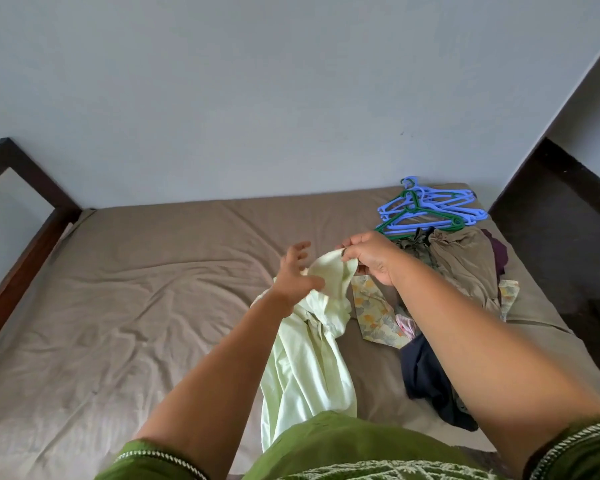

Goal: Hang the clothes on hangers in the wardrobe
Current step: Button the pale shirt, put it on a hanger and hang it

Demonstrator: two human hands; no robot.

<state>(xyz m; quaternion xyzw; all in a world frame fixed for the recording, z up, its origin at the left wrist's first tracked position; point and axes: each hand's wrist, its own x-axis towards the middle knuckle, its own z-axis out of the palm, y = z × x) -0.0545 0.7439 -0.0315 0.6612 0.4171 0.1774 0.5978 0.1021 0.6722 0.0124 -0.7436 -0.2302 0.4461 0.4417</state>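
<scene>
A pale green garment (309,344) is held up over the bed (118,306), its upper edge raised between the two hands and the rest hanging down to the near edge of the mattress. The top of the garment is pinched by the right hand (368,258), whose fingers are curled round a fold of the cloth. The left hand (297,271) is spread, with fingers straight and apart; its thumb is laid against the cloth, but no grip is seen there. To the right of the garment a pile of clothes (461,271) is spread on the bed: an olive-brown piece, a floral piece (374,313) just beside the green garment, a dark navy piece (426,372) nearer the person, and a purple piece at the far right edge. Beyond the pile, near the wall (257,98), a heap of hangers (430,209) is laid on the bed, mostly blue, with a green one across them. The bed is covered by a wrinkled taupe sheet and is framed in dark wood at the left. Green sleeves with white trim are seen at the bottom.
</scene>
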